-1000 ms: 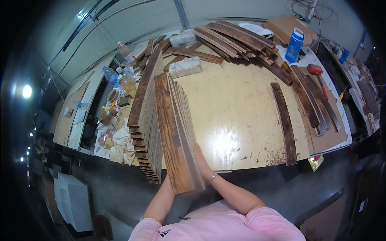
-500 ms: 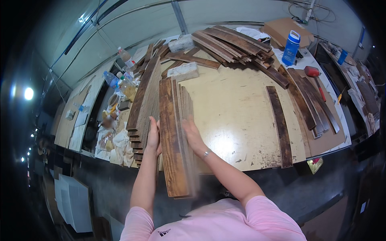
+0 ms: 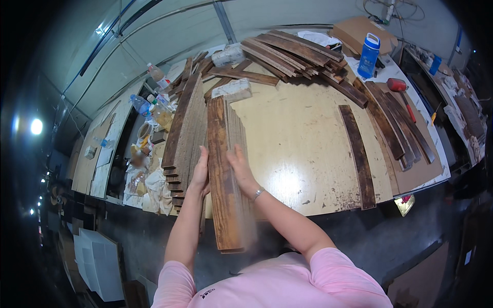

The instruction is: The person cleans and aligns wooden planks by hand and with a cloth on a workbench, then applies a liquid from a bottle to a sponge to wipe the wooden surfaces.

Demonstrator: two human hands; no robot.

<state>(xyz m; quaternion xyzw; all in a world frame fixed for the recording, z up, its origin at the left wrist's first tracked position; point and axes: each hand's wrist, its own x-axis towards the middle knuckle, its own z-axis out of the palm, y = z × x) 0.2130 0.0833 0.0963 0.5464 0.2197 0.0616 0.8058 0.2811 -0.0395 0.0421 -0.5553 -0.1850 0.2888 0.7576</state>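
A stack of brown wooden planks (image 3: 222, 179) lies lengthwise before me, its near end jutting past the table edge. My left hand (image 3: 201, 172) presses along its left side, thumb up, the other fingers partly hidden behind the wood. Against the right side rests my right hand (image 3: 241, 168), its fingers on the stepped plank edges. The stack is held between both palms; its near right part is blurred by motion. Close on the left stands another stack of planks (image 3: 182, 123) with staggered ends. A whitish block (image 3: 232, 90) sits at the far end of the held stack.
On the light tabletop (image 3: 298, 138), one dark plank (image 3: 358, 154) lies to the right. A plank heap (image 3: 298, 56) is at the back. Farther right are more planks (image 3: 382, 123), a red-headed mallet (image 3: 397, 85) and a blue bottle (image 3: 368, 56). Bottles (image 3: 162, 115) and rags (image 3: 158, 184) crowd the left.
The right hand has shifted slightly up and left along the stack. The held planks have moved a little to the right in view, between both hands throughout.
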